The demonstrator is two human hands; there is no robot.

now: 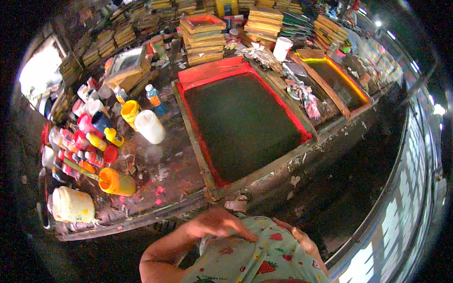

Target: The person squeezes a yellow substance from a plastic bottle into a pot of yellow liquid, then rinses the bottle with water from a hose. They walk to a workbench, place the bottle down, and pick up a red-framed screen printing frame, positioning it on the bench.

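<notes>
My left hand (218,223) is in front of my shirt (266,250), light green with printed strawberries. Its forefinger stretches out along the fabric, and I see nothing held in it. At the shirt's right side lies my right hand (302,238), partly hidden behind the fabric, with its visible fingers extended and no object showing. Beyond the hands, a large wooden screen-printing frame (309,141) rests on the table, its dark mesh (245,122) bordered in red. A small pale object (236,203) sits by the table's front edge, just above my left hand.
On the table's left stand a white jar (150,127), an orange paint tub (117,182) with a stick, a white bucket (73,204) and several ink bottles. Stacked wooden frames (203,42) rise behind. A yellow-edged frame (337,80) lies right, beside crumpled rags (304,96).
</notes>
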